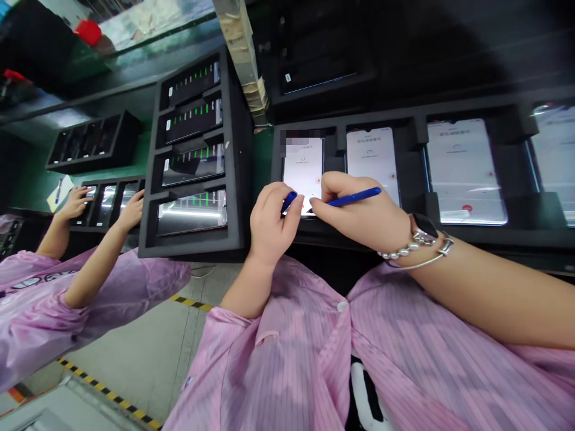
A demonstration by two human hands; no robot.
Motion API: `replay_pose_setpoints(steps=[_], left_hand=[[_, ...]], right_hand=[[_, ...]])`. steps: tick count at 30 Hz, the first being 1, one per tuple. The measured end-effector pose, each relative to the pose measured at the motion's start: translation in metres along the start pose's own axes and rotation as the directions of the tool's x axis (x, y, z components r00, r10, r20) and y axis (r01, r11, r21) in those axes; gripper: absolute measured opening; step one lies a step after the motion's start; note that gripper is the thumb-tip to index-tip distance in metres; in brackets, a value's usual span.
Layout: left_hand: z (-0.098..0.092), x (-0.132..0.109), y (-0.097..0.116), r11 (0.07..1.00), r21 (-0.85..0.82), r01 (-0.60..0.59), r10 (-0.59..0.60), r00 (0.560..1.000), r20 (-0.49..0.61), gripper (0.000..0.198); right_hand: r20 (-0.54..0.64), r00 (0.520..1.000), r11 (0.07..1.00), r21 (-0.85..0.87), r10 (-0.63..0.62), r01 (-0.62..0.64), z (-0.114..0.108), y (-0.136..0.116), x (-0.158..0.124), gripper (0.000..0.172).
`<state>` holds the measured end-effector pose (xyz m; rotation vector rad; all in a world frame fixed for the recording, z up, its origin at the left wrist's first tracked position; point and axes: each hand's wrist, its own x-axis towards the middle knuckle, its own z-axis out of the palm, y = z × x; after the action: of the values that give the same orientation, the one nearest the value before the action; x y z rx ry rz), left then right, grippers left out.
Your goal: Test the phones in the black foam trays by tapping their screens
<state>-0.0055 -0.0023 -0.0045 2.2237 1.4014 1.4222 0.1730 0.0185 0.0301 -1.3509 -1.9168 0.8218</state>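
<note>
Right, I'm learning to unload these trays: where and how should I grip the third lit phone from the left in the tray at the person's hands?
Probably by both long edges, about mid-length, reaching down from above. The third phone lies screen up in a slot of the black tray, and dark recesses beside its long edges seem to leave finger room.

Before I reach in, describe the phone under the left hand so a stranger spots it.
In front of the striped pink shirt, a long black tray holds lit phones in a row. The phone sits at its left end, near the taped post. Only it has the left hand over its lower-left corner.
</note>
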Motion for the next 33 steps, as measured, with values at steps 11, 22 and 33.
replay_pose_setpoints(steps=[11, 22, 33], left_hand=[[-0.015, -0.01, 0.035, 0.996, -0.071, -0.053, 0.061, 0.991, 0.117, 0.012], [0.007, 0.002, 0.071, 0.961, -0.199, -0.195, 0.244, 0.932, 0.268, 0.021], [0.028, 0.023, 0.116, 0.881, -0.234, -0.41, 0.47, 0.809, 0.353, 0.034]], right_hand=[[-0.175, 0.984, 0.799, 0.59, -0.014, 0.116, -0.05, -0.016, -0.048, 0.031], [0.066, 0.998, 0.812, 0.582, 0.021, -0.055, -0.064, 0.007, -0.06, 0.033], [-0.111, 0.971, 0.728, 0.645, -0.21, 0.231, -0.081, 0.018, -0.096, 0.028]])
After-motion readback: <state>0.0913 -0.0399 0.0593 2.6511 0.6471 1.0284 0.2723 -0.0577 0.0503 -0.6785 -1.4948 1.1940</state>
